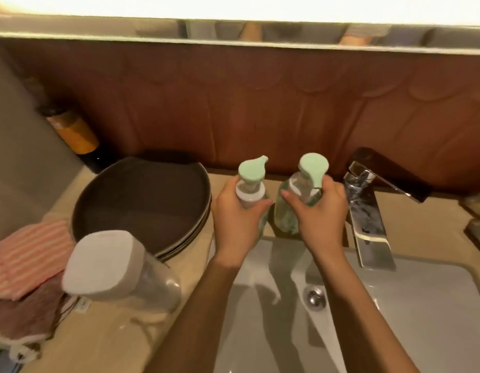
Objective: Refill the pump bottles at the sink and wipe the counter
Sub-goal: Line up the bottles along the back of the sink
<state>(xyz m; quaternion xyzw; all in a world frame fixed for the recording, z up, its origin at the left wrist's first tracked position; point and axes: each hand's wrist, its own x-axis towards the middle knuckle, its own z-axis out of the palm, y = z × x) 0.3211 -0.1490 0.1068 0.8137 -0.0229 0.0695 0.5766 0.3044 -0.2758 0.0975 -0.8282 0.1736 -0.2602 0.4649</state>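
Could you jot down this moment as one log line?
left hand: grips left pump bottle | right hand: grips right pump bottle | place: behind sink

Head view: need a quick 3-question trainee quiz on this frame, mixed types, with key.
1. True or false: the left hand grips the left bottle and the right hand grips the right bottle.
2. Where is the faucet? A) left of both bottles B) right of both bottles C) between them
3. Fill in: the pump tops on both bottles are coloured ___.

Key: 1 true; 2 B; 3 green.
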